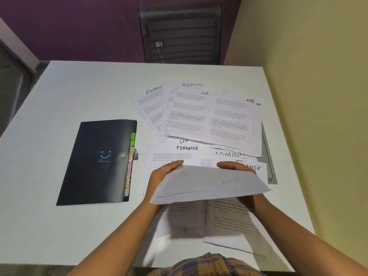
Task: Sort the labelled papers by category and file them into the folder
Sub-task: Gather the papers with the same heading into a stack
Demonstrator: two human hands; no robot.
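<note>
Toward the near edge of the white surface [79,96], both hands hold one blurred white sheet of paper [209,184] lifted clear of the papers below it. The left hand [165,174] grips its left side with curled fingers. The right hand [237,167] holds the right side from behind, so only its fingers show above the top edge and its exact grip is hidden.

Under the raised sheet lie more printed white sheets [229,222], overlapping, reaching the near edge. Just beyond the hands are sheets headed FINANCE [171,154] and ADMIN [227,154] in handwriting. Farther back, toward the right edge, a fanned spread of printed papers [199,116] shows the headings FINANCE, ADMIN and HR.

Left of the papers, apart from them, a black plastic folder with a small blue smiley [99,162] lies flat and closed. Coloured index tabs [129,166] stick out along its right edge, reading HR, ADMIN, FINANCE and SPORTS; its contents cannot be seen.

Beyond the far edge stands a black mesh chair back [181,34].
</note>
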